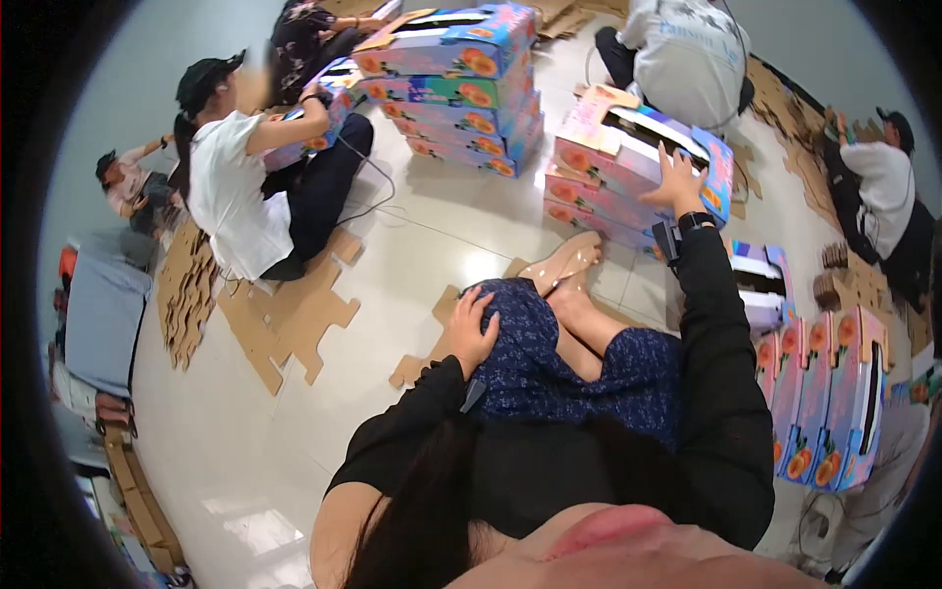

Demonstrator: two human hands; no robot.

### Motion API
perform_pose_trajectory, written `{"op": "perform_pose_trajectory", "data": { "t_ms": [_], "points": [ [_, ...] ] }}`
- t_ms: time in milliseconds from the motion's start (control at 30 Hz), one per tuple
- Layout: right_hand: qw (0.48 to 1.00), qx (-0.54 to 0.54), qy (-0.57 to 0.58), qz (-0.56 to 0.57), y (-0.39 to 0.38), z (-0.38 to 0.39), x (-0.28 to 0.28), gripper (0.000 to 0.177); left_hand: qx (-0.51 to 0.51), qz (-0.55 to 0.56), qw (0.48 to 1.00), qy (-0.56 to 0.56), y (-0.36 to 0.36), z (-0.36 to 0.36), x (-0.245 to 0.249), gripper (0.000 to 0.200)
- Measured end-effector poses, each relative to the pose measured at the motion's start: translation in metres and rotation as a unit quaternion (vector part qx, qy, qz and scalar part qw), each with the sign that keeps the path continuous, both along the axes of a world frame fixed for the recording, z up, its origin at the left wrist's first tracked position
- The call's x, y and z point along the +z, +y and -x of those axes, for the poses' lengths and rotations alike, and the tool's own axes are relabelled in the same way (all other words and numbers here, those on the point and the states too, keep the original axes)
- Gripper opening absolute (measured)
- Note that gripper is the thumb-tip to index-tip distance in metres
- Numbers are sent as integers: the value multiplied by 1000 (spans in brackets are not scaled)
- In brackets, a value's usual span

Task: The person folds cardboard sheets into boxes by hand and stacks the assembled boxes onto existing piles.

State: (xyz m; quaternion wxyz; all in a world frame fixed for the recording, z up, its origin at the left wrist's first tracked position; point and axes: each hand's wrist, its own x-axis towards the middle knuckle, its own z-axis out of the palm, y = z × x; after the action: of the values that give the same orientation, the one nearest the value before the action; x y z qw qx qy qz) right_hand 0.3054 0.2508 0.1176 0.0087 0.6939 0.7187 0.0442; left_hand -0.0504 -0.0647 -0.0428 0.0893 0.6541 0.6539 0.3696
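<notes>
- The right hand point(677, 184) had its fingers spread wide over the top fruit-printed carton point(610, 165); whether they touched it could not be told.
- The left hand point(474, 332) lay on a navy patterned garment point(520, 339) at the knee, fingers loosely parted.
- That carton topped a short stack on the tiled floor point(432, 231).
- A taller carton stack point(456, 93) stood to its left.

Black sleeves point(721, 334), apparently navy patterned shorts point(535, 383).
</notes>
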Motion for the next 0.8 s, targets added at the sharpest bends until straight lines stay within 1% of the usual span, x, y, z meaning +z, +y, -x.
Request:
{"op": "perform_pose_trajectory", "data": {
  "t_ms": [67,133,167,200,300,400,533,567,700,800],
  "points": [
    [999,3,-51,8,11,4,-9,136,0,-19,1000,-4,-2,3,-1,40],
    [999,26,-29,34,22,0,3,142,-2,-30,999,-11,-3,5,-4,39],
    [998,31,-59,17,26,1,1,141,4,-36,999,0,-5,5,-5,38],
    [997,29,-64,30,29,3,7,142,5,-38,999,-3,-6,7,-5,38],
    [996,74,-52,-4,25,5,17,147,2,-45,999,-8,-7,8,-6,37],
    [988,116,-85,-50,25,8,18,142,-3,-47,999,-14,-2,10,-9,36],
    [990,111,-85,31,24,14,11,136,-9,-41,999,-10,4,11,-8,36],
    [992,96,-58,55,28,9,4,136,-14,-42,999,-15,4,12,-8,35],
    [993,92,-41,56,21,10,12,132,-9,-35,999,-11,2,12,-9,36],
    [995,82,-34,55,29,5,3,133,-11,-33,999,-19,0,10,-10,36]
  ]
}}
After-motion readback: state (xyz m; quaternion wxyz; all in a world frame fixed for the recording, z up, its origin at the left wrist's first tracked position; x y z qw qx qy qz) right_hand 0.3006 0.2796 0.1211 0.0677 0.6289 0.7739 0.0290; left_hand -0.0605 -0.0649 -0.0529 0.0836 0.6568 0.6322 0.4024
